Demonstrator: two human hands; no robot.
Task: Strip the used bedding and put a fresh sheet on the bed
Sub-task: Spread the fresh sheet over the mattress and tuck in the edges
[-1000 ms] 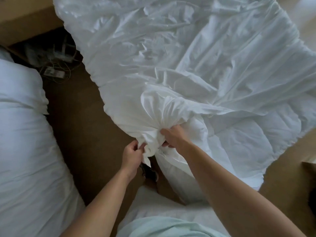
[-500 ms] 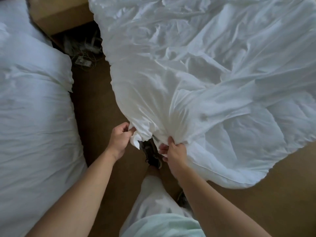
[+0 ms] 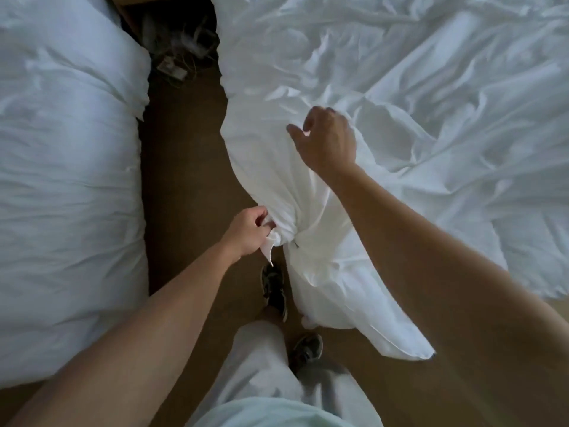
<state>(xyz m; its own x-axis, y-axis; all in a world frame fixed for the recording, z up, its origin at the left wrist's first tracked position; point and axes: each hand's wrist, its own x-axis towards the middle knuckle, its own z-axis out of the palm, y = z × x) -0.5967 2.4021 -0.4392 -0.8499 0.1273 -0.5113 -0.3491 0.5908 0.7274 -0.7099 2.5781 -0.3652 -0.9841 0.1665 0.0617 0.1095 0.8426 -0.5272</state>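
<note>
Noted used bedding (image 3: 431, 134), white and heavily creased, spread across the right-hand bed (image 3: 229, 87), mattress itself hidden; one end spilling off the near edge toward the carpet floor (image 3: 184, 186). Seen well apart across the aisle: a second bed (image 3: 61, 195) under white covers. Judged step: drawing the bedding off the mattress; early in the strip; no fresh sheet in view.

Hanging flap (image 3: 354, 303) down beside the legs, just beside the shoes (image 3: 274, 288); risk judged: treading on cloth when stepping back; plant feet wide of it before hauling.

Hands apart. Right hand (image 3: 326, 140) further up the bed over the bedding, fingers loosely curled, thumb spread, no cloth seen between them; cannot tell whether touching the fabric. Left hand (image 3: 249, 231) lower, at the bed edge, pinching a gathered bunch (image 3: 286, 229) of the cloth, folds drawn tight toward the pinch.

To do well: take a full fistful with the right, not a fingertip nip; gather toward the left-hand bunch; pull low and toward the body in one steady draw; limp, light fabric, likely to drag and catch at a mattress corner, so ease, never jerk; drop the bundle clear of the cable clutter (image 3: 175, 57) at the head of the aisle.
</note>
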